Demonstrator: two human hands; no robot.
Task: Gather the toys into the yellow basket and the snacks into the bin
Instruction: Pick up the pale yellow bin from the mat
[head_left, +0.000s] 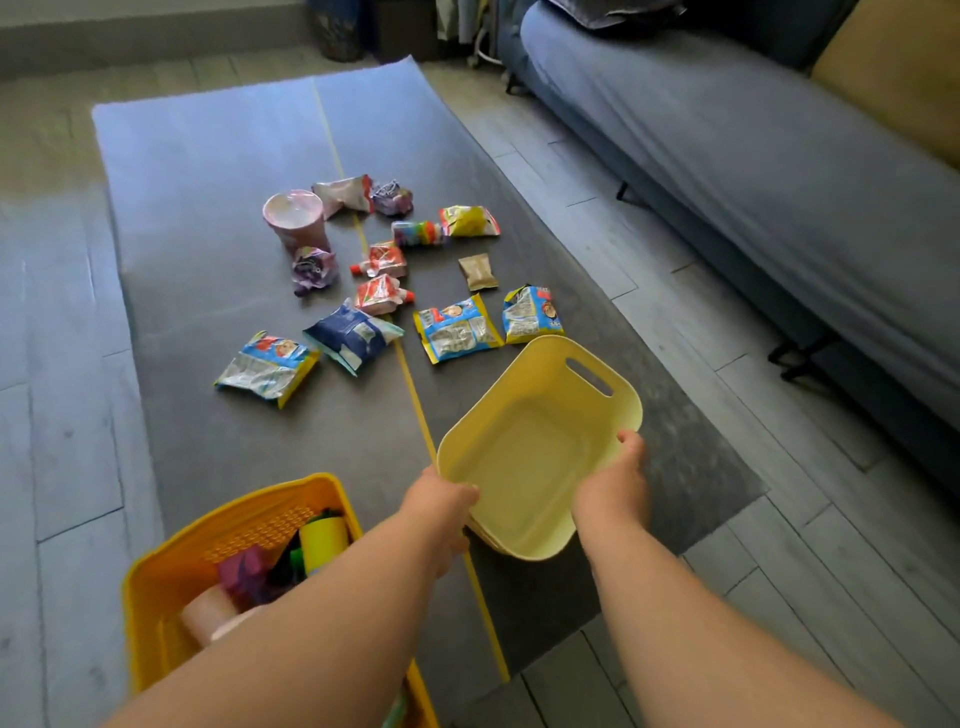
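Observation:
A pale yellow bin (524, 457) with a slot handle is tilted above the grey mat, empty inside. My left hand (441, 506) grips its near left rim and my right hand (615, 483) grips its right rim. A brighter yellow basket (171, 566) sits at the lower left with several toys (260, 571) in it, partly hidden by my left forearm. Several snack packets lie on the mat beyond the bin: a blue bag (350, 335), yellow-edged packets (457, 328) (532, 313) (267, 368), red-white pouches (382, 293), and a pink cup (296, 218).
The grey mat (208, 166) has a yellow tape line down its middle. A blue sofa (753, 171) runs along the right side, its dark legs on the wooden floor. Dark furniture stands at the far end of the mat.

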